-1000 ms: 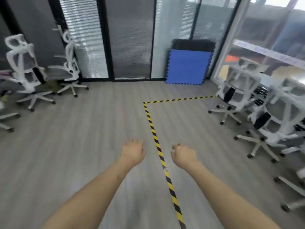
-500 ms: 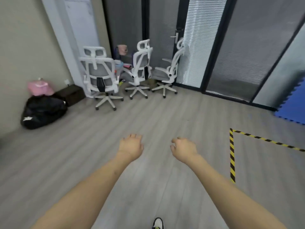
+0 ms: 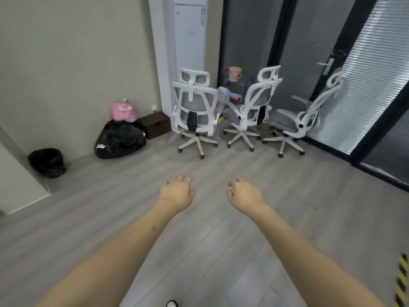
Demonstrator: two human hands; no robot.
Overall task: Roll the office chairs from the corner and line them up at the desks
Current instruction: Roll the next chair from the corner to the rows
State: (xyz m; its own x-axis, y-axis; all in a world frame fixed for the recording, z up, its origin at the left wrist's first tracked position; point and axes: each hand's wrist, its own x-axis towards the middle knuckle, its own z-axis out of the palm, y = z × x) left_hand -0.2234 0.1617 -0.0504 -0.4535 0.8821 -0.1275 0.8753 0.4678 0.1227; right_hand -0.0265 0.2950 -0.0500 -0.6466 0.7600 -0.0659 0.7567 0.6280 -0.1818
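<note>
Reaching forward over grey wood-grain plank flooring [image 3: 221,251], a person extends two bare forearms from the bottom of the frame; the left hand [image 3: 177,192] and the right hand [image 3: 244,193] hang palm-down at centre, fingers loosely curled and relaxed, holding nothing and touching nothing, well apart from the chairs above them. Three white-framed office chairs with grey mesh backs, hooped headrests and five-spoke caster bases stand clustered in the upper middle of the frame: the left chair [image 3: 194,114] shows its back squarely, a black lumbar pad at its centre; the middle chair [image 3: 254,109] is turned partly sideways just beside it; the right chair [image 3: 298,120] stands in profile, its padded grey seat visible, near a dark-framed glass partition with horizontal blinds [image 3: 365,74]. Behind the chairs rises a tall white cabinet-shaped unit [image 3: 188,41]; a pink cup-shaped container [image 3: 234,73] sits on something partly hidden between the first two chairs. Left of the chairs, along the beige wall, lie a dark brown box [image 3: 156,126], a bulging glossy black bag [image 3: 120,139] with a pink bag [image 3: 123,111] on top, and a black-lined bin [image 3: 47,162]; yellow-and-black hazard tape [image 3: 401,282] marks the floor at lower right.
</note>
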